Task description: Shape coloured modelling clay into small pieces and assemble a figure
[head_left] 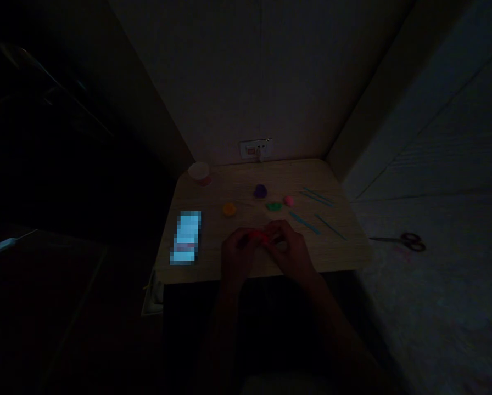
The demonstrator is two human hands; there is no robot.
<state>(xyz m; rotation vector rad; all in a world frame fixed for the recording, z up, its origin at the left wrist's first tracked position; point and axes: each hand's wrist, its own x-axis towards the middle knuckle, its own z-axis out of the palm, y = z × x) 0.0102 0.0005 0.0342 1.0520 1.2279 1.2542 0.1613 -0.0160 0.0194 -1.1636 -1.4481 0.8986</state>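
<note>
Over the front part of a small wooden table, my left hand (238, 253) and my right hand (289, 248) meet around a red lump of modelling clay (259, 236). Fingers of both hands are closed on it and cover part of it. Just beyond them lie a green clay piece (274, 207), a pink clay ball (289, 201), an orange clay lump (229, 209) and a purple clay lump (260, 191). To the right of my right hand are several thin teal sticks (305, 223), which look like modelling tools. The scene is very dark, so fine detail is lost.
A lit phone (185, 237) lies on the left of the table (246, 174). A pale cup (199, 173) stands at the back left corner. Behind is a wall socket (256, 149) with a plug. Scissors (411, 241) rest on a pale surface to the right.
</note>
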